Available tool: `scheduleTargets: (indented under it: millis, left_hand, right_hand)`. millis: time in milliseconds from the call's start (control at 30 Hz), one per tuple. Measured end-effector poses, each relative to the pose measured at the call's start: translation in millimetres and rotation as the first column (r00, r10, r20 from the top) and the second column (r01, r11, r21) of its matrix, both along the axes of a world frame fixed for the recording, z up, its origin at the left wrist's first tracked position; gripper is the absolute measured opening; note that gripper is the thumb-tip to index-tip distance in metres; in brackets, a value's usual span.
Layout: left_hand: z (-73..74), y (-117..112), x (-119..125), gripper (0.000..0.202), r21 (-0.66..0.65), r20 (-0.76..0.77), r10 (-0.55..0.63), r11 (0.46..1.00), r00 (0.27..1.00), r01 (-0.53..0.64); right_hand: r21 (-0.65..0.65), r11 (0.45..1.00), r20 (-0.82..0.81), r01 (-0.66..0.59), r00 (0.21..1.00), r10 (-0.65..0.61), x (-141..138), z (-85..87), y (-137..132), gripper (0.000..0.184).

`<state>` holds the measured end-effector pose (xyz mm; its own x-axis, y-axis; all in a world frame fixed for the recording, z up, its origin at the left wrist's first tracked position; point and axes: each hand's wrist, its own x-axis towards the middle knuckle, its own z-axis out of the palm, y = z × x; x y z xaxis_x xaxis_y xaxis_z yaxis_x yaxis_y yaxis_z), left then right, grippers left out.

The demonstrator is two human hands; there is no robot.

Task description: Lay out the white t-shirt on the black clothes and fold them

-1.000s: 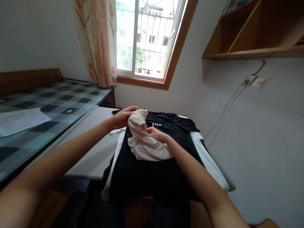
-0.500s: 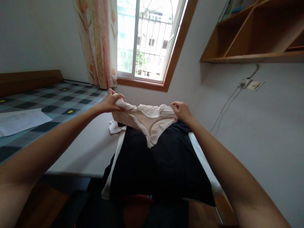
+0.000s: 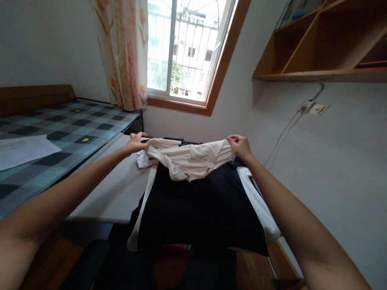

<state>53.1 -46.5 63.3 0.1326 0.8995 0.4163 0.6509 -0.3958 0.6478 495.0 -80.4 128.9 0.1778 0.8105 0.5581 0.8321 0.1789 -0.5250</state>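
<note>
A pair of cream underpants (image 3: 199, 157) is stretched sideways between my two hands, its lower part crumpled. My left hand (image 3: 136, 143) pinches the left end of the waistband, with a finger reaching out above it. At the right end, my right hand (image 3: 240, 146) grips the band with closed fingers. Beneath the underpants lies a black garment with white side strips (image 3: 199, 213), spread flat and hanging over the table's front edge. A small white piece of cloth (image 3: 144, 160) pokes out at its upper left, close to my left hand.
The white table (image 3: 111, 193) runs left toward a bed with a checked cover (image 3: 57, 129), where sheets of paper (image 3: 27, 151) lie. A window (image 3: 187, 52) and curtain (image 3: 127, 56) are behind. Wooden shelves (image 3: 317, 74) and a socket with cables (image 3: 314, 108) are on the right wall.
Both hands have moved down slightly and a little farther apart. The underpants, which hung in a clear V shape, now sit lower with the crotch part folded and bunched.
</note>
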Motion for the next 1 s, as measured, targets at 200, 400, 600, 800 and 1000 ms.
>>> scheduleTargets:
  millis: [200, 400, 600, 800, 1000]
  left_hand:
    - [-5.2, -17, 88, 0.082, 0.028, -0.038, -0.299, 0.954, 0.954, 0.300]
    - [17.1, -11, 164, 0.048, 0.113, 0.197, -0.606, 0.795, 0.771, 0.596]
    - [41.1, 16, 129, 0.023, 0.182, 0.347, -0.363, 0.931, 0.865, 0.317]
    - [72.5, 10, 98, 0.028, 0.194, 0.327, -0.319, 0.944, 0.890, 0.267]
    - [104.5, 7, 69, 0.025, 0.216, 0.014, -0.269, 0.941, 0.963, 0.260]
  right_hand:
    - [0.030, 0.903, -0.184, -0.429, 0.886, 0.427, -67, -15.8, -3, 0.027]
    - [0.245, 0.782, -0.356, -0.574, 0.697, 0.623, -117, -10.3, -24, 0.030]
    - [-0.130, 0.844, -0.439, -0.520, 0.794, 0.421, -69, -51.9, -20, 0.042]
    - [-0.435, 0.648, -0.508, -0.625, 0.765, 0.397, -92, -110.5, -14, 0.057]
    - [-0.399, 0.786, -0.360, -0.472, 0.869, 0.339, -117, -95.0, 13, 0.025]
